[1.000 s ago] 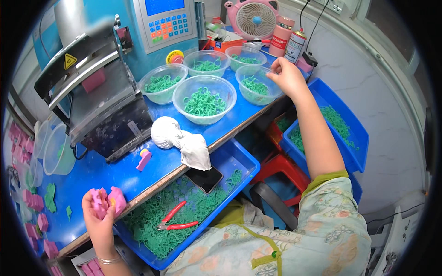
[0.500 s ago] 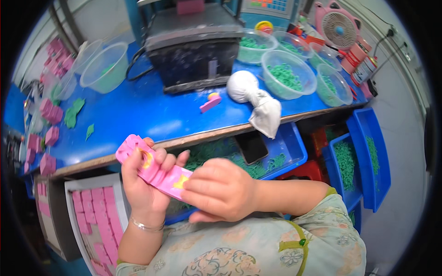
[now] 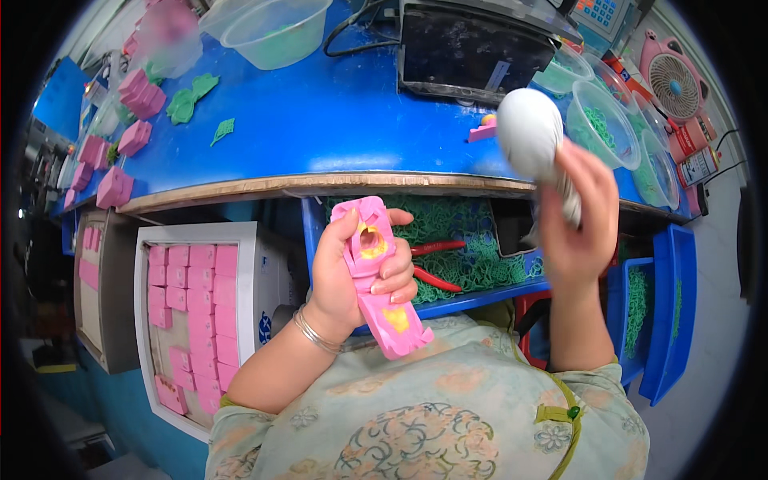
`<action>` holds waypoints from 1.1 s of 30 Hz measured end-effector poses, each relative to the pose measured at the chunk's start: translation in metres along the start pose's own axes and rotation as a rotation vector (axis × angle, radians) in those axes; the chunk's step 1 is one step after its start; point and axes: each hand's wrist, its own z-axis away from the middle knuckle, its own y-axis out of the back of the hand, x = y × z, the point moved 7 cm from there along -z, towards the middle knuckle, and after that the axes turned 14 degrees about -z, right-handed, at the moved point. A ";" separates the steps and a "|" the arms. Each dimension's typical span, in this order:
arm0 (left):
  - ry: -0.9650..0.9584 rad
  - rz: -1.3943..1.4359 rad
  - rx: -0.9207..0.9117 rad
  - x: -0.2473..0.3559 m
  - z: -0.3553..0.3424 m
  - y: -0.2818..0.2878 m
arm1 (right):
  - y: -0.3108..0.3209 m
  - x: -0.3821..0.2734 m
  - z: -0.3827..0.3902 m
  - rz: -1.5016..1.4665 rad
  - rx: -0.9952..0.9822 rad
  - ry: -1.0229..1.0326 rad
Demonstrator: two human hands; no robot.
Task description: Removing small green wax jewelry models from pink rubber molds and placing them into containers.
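Note:
My left hand [image 3: 340, 280] is closed around a long pink silicone mould [image 3: 392, 328], held in front of my chest. The mould has a yellow-lined hollow in its upper half and a yellow patch in its lower half. In my right hand [image 3: 582, 212] is a round white cloth pouch [image 3: 530, 132], gripped by its gathered neck and raised over the table's front edge. The hand is slightly blurred. Just behind the pouch, a small pink piece with a yellow part [image 3: 482, 130] lies on the table.
An open blue drawer [image 3: 512, 286] below the table edge holds green scraps, red-handled pliers [image 3: 436, 278] and a phone. Pink blocks fill much of a white box [image 3: 256, 280] at left. Clear tubs [image 3: 280, 40], a black machine [image 3: 472, 56] and a pink fan [image 3: 672, 80] stand on the blue table [image 3: 320, 136].
My right hand has left the mould and picked up the white pouch from the table, lifting it. The left hand still holds the mould, now more upright. The view has shifted left.

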 end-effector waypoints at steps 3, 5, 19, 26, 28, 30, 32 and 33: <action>0.052 -0.016 0.184 -0.005 -0.005 0.001 | -0.045 -0.060 0.023 -0.323 -0.419 0.112; 0.000 -0.270 0.345 0.003 -0.008 0.008 | -0.056 -0.056 0.036 -0.346 -0.402 0.119; -0.299 -1.429 0.164 0.020 0.008 -0.019 | -0.055 0.038 -0.015 0.494 -0.364 0.095; -0.829 -1.891 0.430 0.045 0.030 -0.037 | -0.062 0.027 -0.017 -0.286 -0.375 -0.307; -0.946 -2.035 0.396 0.043 0.035 -0.042 | -0.060 0.018 0.001 -0.925 -0.300 -0.750; -0.978 -2.092 0.380 0.044 0.036 -0.042 | -0.064 0.002 0.011 -1.254 -0.269 -0.814; -1.090 -2.186 0.278 0.043 0.038 -0.052 | -0.068 -0.005 0.020 -1.221 -0.422 -0.946; -1.087 -2.186 0.275 0.044 0.038 -0.053 | -0.069 -0.006 0.019 -1.204 -0.390 -0.911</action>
